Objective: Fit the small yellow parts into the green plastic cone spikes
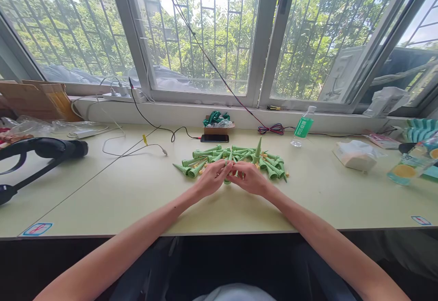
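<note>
In the middle of the desk, my left hand (212,176) and my right hand (249,178) meet, fingers bent inward and pinched around a green plastic cone (227,182). Its lower rim shows beneath my fingertips, which hide most of the rest. Around and behind my hands spreads a pile of similar hollow green cones (272,171), most lying on their sides. One cone (258,149) stands upright with its point up, just beyond my right hand. Small yellowish pieces (287,173) lie among the cones.
Behind the pile are a black phone (214,138) and a small box (219,130) of green wrappers. A bottle (303,127), a tissue pack (356,156) and a jug (404,172) stand right. Cables (143,148) and a black headset (44,155) lie left.
</note>
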Motion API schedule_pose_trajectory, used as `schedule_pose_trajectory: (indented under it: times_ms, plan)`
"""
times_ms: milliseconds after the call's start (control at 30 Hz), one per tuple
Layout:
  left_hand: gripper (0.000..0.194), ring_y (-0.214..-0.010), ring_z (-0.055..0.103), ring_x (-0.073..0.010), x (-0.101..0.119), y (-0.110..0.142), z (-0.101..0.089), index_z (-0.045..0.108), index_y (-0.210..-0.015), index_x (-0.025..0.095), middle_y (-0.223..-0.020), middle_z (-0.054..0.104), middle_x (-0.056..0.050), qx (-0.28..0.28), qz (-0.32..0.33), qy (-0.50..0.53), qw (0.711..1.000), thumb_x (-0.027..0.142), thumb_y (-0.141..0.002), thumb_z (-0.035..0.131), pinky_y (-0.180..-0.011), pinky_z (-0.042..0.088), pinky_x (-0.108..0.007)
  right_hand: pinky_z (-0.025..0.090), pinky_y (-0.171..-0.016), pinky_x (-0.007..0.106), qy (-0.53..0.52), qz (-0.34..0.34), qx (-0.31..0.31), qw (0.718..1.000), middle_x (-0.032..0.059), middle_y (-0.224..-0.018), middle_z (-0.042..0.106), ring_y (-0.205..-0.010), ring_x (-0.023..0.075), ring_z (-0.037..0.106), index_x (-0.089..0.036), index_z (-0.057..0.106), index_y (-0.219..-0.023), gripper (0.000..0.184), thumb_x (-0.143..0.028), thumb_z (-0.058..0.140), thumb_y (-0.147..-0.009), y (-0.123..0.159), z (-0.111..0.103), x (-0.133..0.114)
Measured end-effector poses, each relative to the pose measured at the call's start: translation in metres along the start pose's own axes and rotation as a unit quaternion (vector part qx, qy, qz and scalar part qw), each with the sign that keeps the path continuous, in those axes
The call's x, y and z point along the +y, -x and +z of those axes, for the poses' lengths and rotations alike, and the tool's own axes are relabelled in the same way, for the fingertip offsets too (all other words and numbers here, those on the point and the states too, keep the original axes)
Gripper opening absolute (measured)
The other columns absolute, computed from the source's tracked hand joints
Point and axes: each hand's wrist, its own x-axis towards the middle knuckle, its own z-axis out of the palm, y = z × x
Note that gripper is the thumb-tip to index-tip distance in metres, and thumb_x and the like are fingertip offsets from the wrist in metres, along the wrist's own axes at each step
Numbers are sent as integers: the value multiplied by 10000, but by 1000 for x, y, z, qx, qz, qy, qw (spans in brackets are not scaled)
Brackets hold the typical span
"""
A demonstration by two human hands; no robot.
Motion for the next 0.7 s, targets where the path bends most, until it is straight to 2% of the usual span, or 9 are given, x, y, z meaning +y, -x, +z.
schedule_pose_trajectory:
  times_ms: [200, 367, 467, 533, 700]
  plan:
    - [433, -696, 591, -137, -1, 1, 1, 712, -954, 185, -998, 688, -68, -16, 43, -23, 999, 437, -999, 363, -651, 456, -242, 394, -591, 241, -19, -25, -10, 999, 14, -720, 610, -578, 108, 473, -182, 673, -849, 190, -337, 588, -919, 0, 5, 3]
    - [397, -820, 619, -164, -3, 1, 1, 670, -1116, 206, -1006, 676, -57, -29, 54, -54, 997, 407, -1012, 344, -758, 457, -267, 367, -575, 233, -22, -31, -6, 999, -11, -637, 547, -563, 103, 447, -178, 592, -746, 197, -290, 566, -906, 0, 6, 1]
    - [408, -865, 614, -174, -3, 1, 0, 653, -1061, 190, -966, 666, -53, -24, 66, -62, 996, 381, -1026, 295, -786, 451, -277, 344, -558, 226, -13, -9, 5, 1000, -25, -619, 504, -553, 94, 418, -181, 504, -680, 223, -260, 563, -879, 0, 3, -1]
    - [405, -814, 602, -169, -4, 0, 0, 643, -1000, 185, -930, 659, -47, -5, 58, -77, 995, 378, -1026, 288, -741, 450, -276, 323, -543, 224, 0, 15, 21, 1000, -37, -597, 470, -542, 88, 396, -189, 425, -635, 270, -249, 572, -853, -1, 0, -2]
    - [218, -544, 484, -104, -11, -1, 0, 620, -995, 193, -958, 651, -27, 61, 5, -144, 988, 366, -941, 499, -619, 429, -277, 290, -519, 221, 28, 78, 58, 995, -55, -571, 434, -517, 87, 373, -204, 374, -657, 250, -243, 570, -808, -1, -5, -4]
